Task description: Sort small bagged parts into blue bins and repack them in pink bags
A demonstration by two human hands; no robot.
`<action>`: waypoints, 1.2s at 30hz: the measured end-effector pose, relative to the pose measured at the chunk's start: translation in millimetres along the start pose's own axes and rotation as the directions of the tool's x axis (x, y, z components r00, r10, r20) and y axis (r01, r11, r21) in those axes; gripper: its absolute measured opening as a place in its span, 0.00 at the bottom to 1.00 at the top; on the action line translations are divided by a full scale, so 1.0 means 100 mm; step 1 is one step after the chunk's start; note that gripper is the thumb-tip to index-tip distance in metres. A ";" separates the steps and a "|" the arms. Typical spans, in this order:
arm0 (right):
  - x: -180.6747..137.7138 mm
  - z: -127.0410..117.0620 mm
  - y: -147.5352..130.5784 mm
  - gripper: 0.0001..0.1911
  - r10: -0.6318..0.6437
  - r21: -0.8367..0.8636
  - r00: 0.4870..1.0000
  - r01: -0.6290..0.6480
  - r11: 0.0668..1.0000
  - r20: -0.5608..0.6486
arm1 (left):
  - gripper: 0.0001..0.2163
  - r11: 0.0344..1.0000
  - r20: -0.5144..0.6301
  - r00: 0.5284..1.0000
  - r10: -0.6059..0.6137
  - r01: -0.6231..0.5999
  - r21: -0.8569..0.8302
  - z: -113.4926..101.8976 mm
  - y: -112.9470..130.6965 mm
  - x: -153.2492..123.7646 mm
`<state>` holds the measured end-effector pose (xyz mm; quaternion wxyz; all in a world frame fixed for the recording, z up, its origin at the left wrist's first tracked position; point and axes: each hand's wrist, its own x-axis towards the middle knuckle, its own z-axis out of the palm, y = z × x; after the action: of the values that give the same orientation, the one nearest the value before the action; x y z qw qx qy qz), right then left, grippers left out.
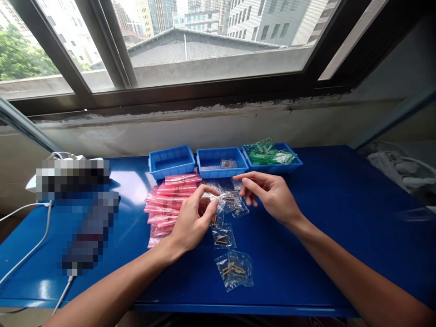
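Observation:
My left hand is over the right edge of a stack of pink plastic bags. Its thumb and index finger come together in a pinch beside clear plastic; what lies between the tips is too small to make out. My right hand hovers to the right, index finger stretched out and thumb apart, nothing visible in it. Between and below the hands lie several small clear bags with thin brass-coloured metal pieces. Nearer to me are a clear bag and a larger clear bag with similar pieces.
Along the back stand a blue bin, a second blue bin with a small clear bag inside, and a third blue bin heaped with green plastic bags. White cables and blurred items lie on the blue table at left.

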<state>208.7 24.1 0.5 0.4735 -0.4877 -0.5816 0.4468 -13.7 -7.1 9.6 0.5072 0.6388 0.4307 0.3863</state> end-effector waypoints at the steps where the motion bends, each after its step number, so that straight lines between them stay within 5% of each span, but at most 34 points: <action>1: 0.00 -0.03 -0.01 0.17 -0.061 -0.140 0.997 0.055 0.989 -0.038 | 0.10 1.000 0.004 1.000 -0.001 0.001 0.003 0.00 0.00 0.00; 6: 0.07 -0.18 0.05 0.17 -0.212 -0.689 0.977 0.171 0.704 0.025 | 0.09 1.000 0.015 1.000 0.005 -0.005 0.012 0.00 0.00 -0.01; 10: 0.09 -0.21 0.13 0.19 -0.195 -0.846 0.976 0.188 0.499 0.102 | 0.08 1.000 0.019 1.000 0.015 -0.016 0.026 -0.01 -0.01 0.00; 13: 0.07 -0.20 0.14 0.14 -0.212 -0.864 0.971 0.197 0.464 0.108 | 0.08 0.999 0.020 1.000 0.023 -0.024 0.048 -0.01 -0.01 0.00; 20: 0.02 -0.13 -0.01 0.12 -0.296 -0.619 0.954 0.259 0.742 0.045 | 0.08 0.997 0.019 0.999 0.027 -0.028 0.068 -0.01 0.00 0.00; 25: -0.05 -0.01 -0.10 0.14 -0.130 -0.167 0.991 0.132 0.977 0.023 | 0.09 1.000 -0.028 1.000 0.004 -0.004 0.014 -0.01 -0.01 0.01; 29: -0.10 0.09 -0.06 0.12 -0.084 0.032 0.993 0.082 0.996 0.085 | 0.12 1.000 -0.028 1.000 -0.002 0.002 0.000 -0.02 0.00 0.02; 36: -0.14 0.14 -0.03 0.10 -0.087 0.054 0.981 0.078 0.995 0.173 | 0.12 0.999 -0.077 0.997 0.000 -0.003 -0.038 -0.01 -0.03 0.02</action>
<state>195.6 8.7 -0.5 0.4500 -0.4106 -0.6300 0.4817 -14.1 -5.1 7.3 0.5019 0.6140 0.4422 0.4190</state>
